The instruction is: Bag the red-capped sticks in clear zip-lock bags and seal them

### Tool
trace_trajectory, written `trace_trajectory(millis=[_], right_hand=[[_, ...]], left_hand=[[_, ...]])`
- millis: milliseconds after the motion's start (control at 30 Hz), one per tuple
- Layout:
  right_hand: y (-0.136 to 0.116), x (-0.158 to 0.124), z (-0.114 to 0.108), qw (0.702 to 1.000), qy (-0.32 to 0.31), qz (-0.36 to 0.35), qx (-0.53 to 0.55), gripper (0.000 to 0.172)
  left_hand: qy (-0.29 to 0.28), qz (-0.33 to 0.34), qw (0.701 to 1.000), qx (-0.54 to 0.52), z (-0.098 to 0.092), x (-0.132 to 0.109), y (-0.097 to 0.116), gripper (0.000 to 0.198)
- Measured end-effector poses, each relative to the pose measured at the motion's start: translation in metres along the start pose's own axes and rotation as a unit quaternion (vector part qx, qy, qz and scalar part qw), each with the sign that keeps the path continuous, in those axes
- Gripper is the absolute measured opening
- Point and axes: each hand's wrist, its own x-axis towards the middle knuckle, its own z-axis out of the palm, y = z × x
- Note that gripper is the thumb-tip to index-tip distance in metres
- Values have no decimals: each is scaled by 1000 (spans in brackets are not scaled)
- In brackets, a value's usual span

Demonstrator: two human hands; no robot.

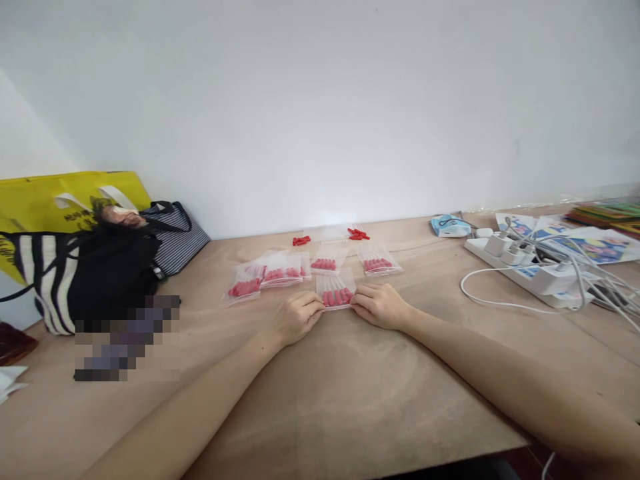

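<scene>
A clear plastic bag with a row of red pieces inside lies flat on the table in front of me. My left hand has its fingers closed at the bag's near left corner. On the near right corner, the fingers of my right hand are pressed together in the same way. Just beyond are two similar filled bags, one in the middle and one to the right. More filled bags overlap on the left. Loose red pieces lie in a left pile and a right pile near the wall.
A white power strip with plugs and tangled cables stands on the right, beside printed sheets and a blue face mask. Left are a black bag, a striped bag and a yellow bag. A wall closes the back.
</scene>
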Motion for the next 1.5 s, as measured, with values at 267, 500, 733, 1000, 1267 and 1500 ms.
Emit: trace_trajectory(millis=[267, 500, 733, 1000, 1267, 1500], right_hand=[[0, -5, -2, 996, 1, 79, 44, 17], [0, -5, -4, 997, 18, 56, 40, 20], [-10, 7, 0, 997, 74, -2, -29, 19], [-19, 23, 8, 993, 86, -39, -71, 25], [-17, 21, 9, 994, 103, -11, -35, 22], [-14, 19, 8, 990, 115, -36, -75, 20]], left_hand=[[54, 18, 997, 60, 2, -2, 1, 20], [56, 59, 991, 110, 2, -2, 0, 21], [44, 16, 999, 20, 3, -1, -1, 18], [94, 22, 995, 18, 3, -3, -3, 11], [110, 95, 988, 59, 1, 2, -6, 10], [123, 73, 989, 21, 4, 4, -10, 9]])
